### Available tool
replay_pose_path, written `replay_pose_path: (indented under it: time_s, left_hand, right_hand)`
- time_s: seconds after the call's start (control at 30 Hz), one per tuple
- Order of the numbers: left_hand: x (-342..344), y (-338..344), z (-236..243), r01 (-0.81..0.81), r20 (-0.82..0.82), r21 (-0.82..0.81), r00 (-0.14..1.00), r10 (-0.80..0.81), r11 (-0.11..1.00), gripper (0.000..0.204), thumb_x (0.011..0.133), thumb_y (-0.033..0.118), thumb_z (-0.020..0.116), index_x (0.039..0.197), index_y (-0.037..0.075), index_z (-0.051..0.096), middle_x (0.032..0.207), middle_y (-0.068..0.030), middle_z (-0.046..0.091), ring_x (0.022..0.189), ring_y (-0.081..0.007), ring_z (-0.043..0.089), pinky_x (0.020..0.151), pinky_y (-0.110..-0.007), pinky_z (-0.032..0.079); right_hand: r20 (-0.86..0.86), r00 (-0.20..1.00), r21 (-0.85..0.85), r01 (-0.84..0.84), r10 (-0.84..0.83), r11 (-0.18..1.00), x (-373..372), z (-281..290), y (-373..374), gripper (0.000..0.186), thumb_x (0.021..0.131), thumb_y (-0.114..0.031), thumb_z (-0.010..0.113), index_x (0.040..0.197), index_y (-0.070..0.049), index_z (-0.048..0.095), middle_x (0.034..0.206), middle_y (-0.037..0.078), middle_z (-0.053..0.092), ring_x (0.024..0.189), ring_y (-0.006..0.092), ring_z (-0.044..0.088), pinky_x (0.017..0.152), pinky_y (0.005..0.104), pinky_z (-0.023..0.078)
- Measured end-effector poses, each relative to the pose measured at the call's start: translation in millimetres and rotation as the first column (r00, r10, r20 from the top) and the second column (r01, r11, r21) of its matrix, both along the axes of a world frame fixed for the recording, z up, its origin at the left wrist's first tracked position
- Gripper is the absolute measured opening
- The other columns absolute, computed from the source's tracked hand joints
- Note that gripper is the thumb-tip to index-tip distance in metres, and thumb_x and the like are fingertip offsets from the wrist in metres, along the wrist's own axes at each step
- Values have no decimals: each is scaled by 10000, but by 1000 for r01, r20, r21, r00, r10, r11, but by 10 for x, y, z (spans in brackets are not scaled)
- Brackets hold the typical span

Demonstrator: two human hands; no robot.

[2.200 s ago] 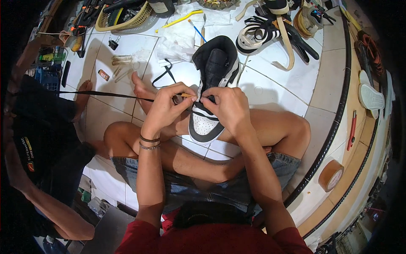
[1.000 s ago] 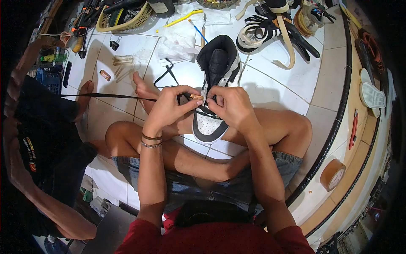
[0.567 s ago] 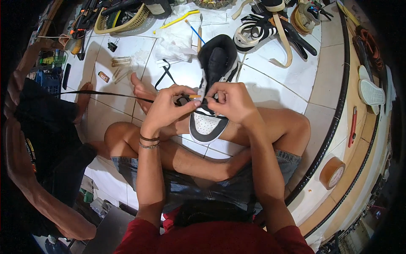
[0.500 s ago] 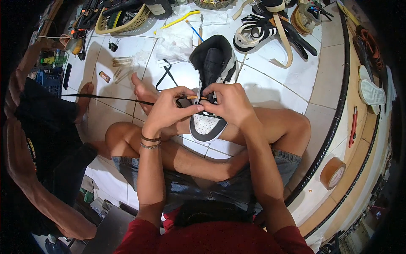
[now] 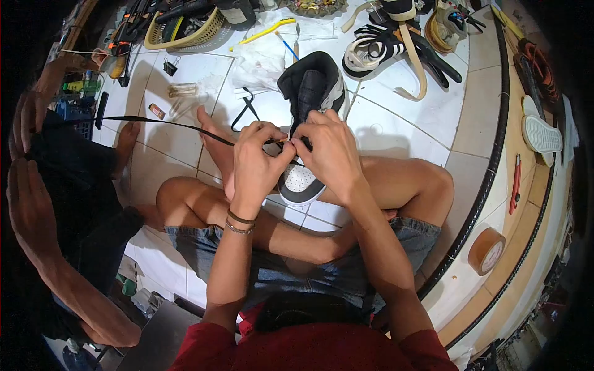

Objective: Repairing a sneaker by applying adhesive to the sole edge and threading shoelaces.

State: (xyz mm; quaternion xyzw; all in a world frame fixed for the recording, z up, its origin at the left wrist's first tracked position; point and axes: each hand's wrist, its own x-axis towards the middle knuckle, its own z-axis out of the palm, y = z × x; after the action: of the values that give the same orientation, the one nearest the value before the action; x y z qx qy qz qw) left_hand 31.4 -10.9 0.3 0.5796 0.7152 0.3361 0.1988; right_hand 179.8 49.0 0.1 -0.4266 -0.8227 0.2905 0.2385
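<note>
A black, grey and white high-top sneaker (image 5: 307, 93) lies on the white tiled floor in front of my crossed legs, toe toward me. My left hand (image 5: 257, 162) and my right hand (image 5: 326, 148) meet over its eyelets. Both pinch a black shoelace (image 5: 154, 121), whose long free end stretches out to the left above the floor. The lace end between my fingertips is partly hidden by my fingers.
Another person sits at the left in dark clothes, with hands (image 5: 30, 185) near the knees. A yellow basket of tools (image 5: 185, 25), a striped sneaker (image 5: 377, 52), straps, a tape roll (image 5: 487, 250), a red cutter (image 5: 515, 182) and a loose sole (image 5: 539, 127) lie around.
My hands have stayed over the sneaker's eyelets, working the lace with small finger shifts. The lace's free end still stretches to the left. The sneaker has barely moved.
</note>
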Motion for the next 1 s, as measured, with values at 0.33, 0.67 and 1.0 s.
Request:
replay_pose_path:
  time_s: [0.33,0.67,1.0]
  left_hand:
    - [91,-9,-8,-104,60,-33,993,106,994,165,702,112,757,830,21,706,832,-129,693,827,-304,635,751,-391,502]
    - [-3,9,-22,-75,171,-106,981,92,992,200,725,77,766,892,-13,703,791,-125,713,730,-194,686,713,-304,523]
    - [-260,5,-53,91,527,-116,850,-17,989,219,867,-2,662,1085,-21,677,876,-53,685,807,-92,635,738,-237,511]
  right_hand:
    - [-210,977,-236,-87,36,968,192,-79,115,83,720,-87,690,720,-16,647,729,104,562,717,278,580,670,370,467]
    - [-449,892,-411,-143,-63,900,498,-149,125,129,735,-90,703,775,16,642,714,91,555,649,187,569,622,301,467]
    - [-354,934,-230,-26,-58,973,460,56,234,134,753,-83,717,829,6,651,724,112,579,661,236,622,611,332,509]
